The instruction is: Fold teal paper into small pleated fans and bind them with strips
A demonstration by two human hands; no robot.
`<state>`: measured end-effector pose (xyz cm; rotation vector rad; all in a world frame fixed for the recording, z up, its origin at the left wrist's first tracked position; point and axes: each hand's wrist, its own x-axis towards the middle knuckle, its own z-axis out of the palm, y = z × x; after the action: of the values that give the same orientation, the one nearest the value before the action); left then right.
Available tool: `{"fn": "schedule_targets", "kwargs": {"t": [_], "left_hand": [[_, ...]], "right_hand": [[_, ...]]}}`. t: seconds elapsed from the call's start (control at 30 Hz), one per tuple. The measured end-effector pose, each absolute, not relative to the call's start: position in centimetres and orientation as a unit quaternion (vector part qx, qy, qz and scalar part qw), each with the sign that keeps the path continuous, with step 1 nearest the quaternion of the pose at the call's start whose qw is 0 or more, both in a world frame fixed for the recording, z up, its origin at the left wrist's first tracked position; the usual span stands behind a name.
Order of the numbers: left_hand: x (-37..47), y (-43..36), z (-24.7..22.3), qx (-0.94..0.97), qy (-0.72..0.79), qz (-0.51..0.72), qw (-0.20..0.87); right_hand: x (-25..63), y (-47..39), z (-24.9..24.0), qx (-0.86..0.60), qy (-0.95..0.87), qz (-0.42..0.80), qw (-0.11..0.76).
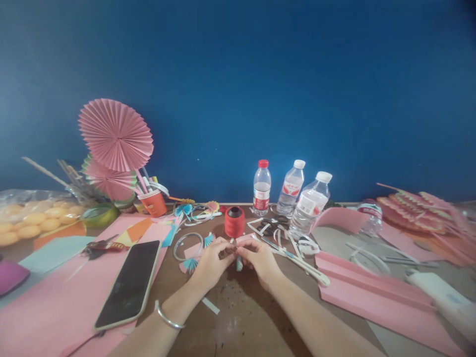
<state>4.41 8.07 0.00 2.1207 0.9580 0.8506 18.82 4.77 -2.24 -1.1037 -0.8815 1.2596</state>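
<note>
My left hand [213, 262] and my right hand [260, 259] meet at the middle of the brown table, fingertips pinched together. Between them is a small pale-blue folded paper piece [238, 266], mostly hidden by the fingers. Just beyond the fingertips stands a red spool of thread [234, 224]. Small pleated paper fans [190, 266] in blue and pink lie left of my left hand, beside a clear ring of tape [188, 246]. A short white paper strip [210, 305] rests near my left wrist.
Plastic bottles [262, 188] stand behind, against the blue wall. At right lie a white-handled cutter [307, 267], black scissors [277, 227] and pleated pink paper [372, 297]. At left are a phone [129, 283], pink sheets [48, 317], an orange cup [153, 202] and a large pink paper fan [117, 135].
</note>
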Motion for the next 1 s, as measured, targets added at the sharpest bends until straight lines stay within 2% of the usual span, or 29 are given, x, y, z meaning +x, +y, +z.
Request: {"fn": "schedule_targets", "kwargs": {"t": [0.2,0.5,0.73,1.0], "left_hand": [[4.6,7.8,0.1,0.811,0.384,0.315,0.308],[4.6,7.6,0.2,0.816,0.390,0.301,0.303],[4.6,7.7,0.1,0.807,0.375,0.302,0.341],[4.6,7.5,0.3,0.794,0.351,0.300,0.395]], "right_hand": [[18.9,4.8,-2.3,-0.468,-0.374,0.539,0.591],[18.8,4.8,-2.6,-0.509,-0.411,0.476,0.588],[18.9,4.3,-2.6,-0.555,-0.502,0.327,0.576],[19.2,3.3,-2.6,-0.518,-0.616,0.179,0.566]]}}
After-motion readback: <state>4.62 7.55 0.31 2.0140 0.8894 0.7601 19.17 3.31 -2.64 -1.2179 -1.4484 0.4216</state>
